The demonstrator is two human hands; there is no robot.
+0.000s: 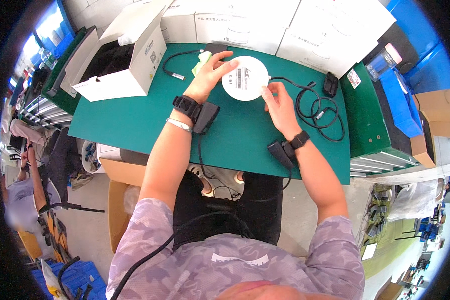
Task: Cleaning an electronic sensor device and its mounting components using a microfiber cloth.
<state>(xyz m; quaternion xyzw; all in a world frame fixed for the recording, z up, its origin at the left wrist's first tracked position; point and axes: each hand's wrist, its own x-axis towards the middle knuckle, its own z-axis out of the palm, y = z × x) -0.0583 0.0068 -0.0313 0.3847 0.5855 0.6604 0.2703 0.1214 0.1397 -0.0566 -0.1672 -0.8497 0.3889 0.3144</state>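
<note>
A white round device [245, 79] with a flat, labelled face is held above the far half of the green table between both hands. My left hand [208, 76] grips its left edge, thumb lying near the label. At the lower right rim, by the spot where a black cable leaves it, my right hand [279, 104] pinches the edge. The undersides of the fingers are partly hidden. A light green cloth [201, 63] lies just behind my left hand. To the right, the black cable [312, 112] lies in loose coils.
An open white box [135, 75] with black foam inside stands at the left. White cartons [240, 30] line the back. A black block [330, 84] and a short cable with a metal plug [178, 76] rest on the green table [235, 135]. Another person [27, 190] is far left.
</note>
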